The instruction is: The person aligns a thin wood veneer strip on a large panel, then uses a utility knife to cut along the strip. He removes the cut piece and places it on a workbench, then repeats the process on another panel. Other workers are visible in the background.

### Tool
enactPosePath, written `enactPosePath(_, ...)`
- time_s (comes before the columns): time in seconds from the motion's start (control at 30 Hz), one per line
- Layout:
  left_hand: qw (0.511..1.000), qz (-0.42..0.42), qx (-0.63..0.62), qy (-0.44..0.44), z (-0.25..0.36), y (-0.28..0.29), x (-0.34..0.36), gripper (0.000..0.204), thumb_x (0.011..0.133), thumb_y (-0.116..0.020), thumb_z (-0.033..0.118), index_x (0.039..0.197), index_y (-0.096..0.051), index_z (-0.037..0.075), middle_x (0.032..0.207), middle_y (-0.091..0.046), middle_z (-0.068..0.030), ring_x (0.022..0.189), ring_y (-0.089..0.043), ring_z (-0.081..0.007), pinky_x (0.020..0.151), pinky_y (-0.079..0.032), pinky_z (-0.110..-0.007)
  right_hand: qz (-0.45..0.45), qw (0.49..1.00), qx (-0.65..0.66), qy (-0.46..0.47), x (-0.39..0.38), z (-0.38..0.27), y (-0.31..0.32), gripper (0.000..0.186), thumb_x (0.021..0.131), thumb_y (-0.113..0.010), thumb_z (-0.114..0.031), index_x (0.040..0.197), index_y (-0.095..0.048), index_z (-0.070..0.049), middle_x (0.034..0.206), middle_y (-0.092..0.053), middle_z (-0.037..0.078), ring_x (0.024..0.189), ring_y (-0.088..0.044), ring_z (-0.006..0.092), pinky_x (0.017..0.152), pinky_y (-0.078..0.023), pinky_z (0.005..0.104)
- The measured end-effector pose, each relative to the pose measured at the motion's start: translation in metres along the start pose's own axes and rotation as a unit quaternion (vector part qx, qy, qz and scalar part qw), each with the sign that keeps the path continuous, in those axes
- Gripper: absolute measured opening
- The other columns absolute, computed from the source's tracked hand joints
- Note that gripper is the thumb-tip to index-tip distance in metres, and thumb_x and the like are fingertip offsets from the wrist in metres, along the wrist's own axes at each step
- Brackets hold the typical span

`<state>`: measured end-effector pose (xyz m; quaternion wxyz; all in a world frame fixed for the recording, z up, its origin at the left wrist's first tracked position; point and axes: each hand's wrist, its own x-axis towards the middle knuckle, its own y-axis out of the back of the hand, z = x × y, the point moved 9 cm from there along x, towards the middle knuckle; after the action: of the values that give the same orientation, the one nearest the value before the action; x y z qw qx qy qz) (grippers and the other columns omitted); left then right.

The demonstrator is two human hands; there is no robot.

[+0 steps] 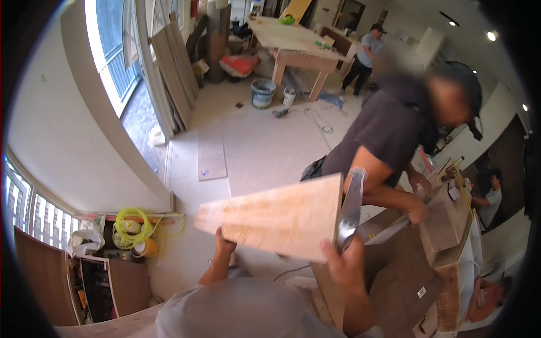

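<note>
A long, pale wooden board (276, 217) is held up across the middle of the view, its wide end toward the right. My left hand (224, 242) grips its lower edge near the far-left end. My right hand (345, 260) is closed at the right end, with the thumb against the board's face. A shiny grey metal tool (352, 205) stands upright along that end, in my right hand; its exact kind I cannot make out. Some fingers of both hands are hidden behind the board.
Close on the right, a person in a dark shirt (389, 121) leans over a brown wooden cabinet (406, 276). A cabinet with yellow hose (132, 228) stands at left. Farther back are a bucket (263, 93), a wooden worktable (298, 42), leaning planks (173, 73) and other people.
</note>
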<state>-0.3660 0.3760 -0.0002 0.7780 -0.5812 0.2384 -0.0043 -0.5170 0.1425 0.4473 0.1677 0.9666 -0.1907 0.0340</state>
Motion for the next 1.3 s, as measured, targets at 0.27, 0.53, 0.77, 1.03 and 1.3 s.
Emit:
enactPosePath(0.27,0.915,0.016,0.340,0.217,0.051,-0.141,0.172,0.081,0.089,-0.038,0.057,0.137,-0.018,-0.005,0.133,-0.036,-0.0287,0.119,-0.043,-0.0380,0.095,-0.040,-0.047,0.055,0.994,-0.080,0.054,0.311,-0.044,-0.074,0.023,0.078,-0.061,-0.018,0.092,-0.056,-0.001,0.071,-0.057,0.004,0.043,-0.048,0.0087,0.036,-0.040,0.0214)
enactPosePath(0.53,0.768,0.168,0.617,-0.042,0.240,-0.045,0.124,0.040,0.085,-0.059,0.036,0.088,-0.066,-0.004,0.077,-0.066,-0.0103,0.067,-0.059,-0.0143,0.060,-0.047,-0.026,0.089,0.927,-0.335,0.144,0.483,0.038,-0.171,0.025,0.072,-0.059,-0.019,0.083,-0.056,0.003,0.071,-0.062,0.019,0.063,-0.063,0.0319,0.062,-0.052,0.0390)
enactPosePath(0.77,0.697,0.419,0.582,0.019,0.302,0.054,0.037,0.016,0.081,-0.062,0.018,0.082,-0.061,0.002,0.075,-0.060,-0.0055,0.059,-0.055,-0.0126,0.049,-0.040,-0.024,0.060,0.945,-0.322,0.008,0.575,0.104,-0.173,0.038,0.076,-0.057,-0.019,0.105,-0.048,0.005,0.091,-0.062,0.025,0.087,-0.061,0.0387,0.078,-0.050,0.0434)
enactPosePath(1.03,0.721,-0.044,0.691,-0.027,0.119,-0.245,0.328,0.087,0.074,-0.074,0.019,0.140,-0.020,0.002,0.136,-0.034,-0.0234,0.122,-0.041,-0.0326,0.096,-0.037,-0.043,0.022,0.955,-0.293,-0.051,0.678,0.129,-0.213,0.034,0.080,-0.058,-0.015,0.107,-0.046,0.003,0.093,-0.062,0.023,0.088,-0.062,0.0348,0.076,-0.051,0.0423)
enactPosePath(1.3,0.703,-0.194,0.662,-0.175,0.034,-0.328,0.505,0.058,0.081,-0.066,0.031,0.125,-0.046,-0.001,0.123,-0.049,-0.0150,0.111,-0.047,-0.0214,0.094,-0.036,-0.034,-0.153,0.872,-0.455,0.095,0.670,0.108,-0.287,0.028,0.079,-0.059,-0.014,0.095,-0.050,0.007,0.075,-0.061,0.024,0.063,-0.062,0.0371,0.053,-0.051,0.0430)
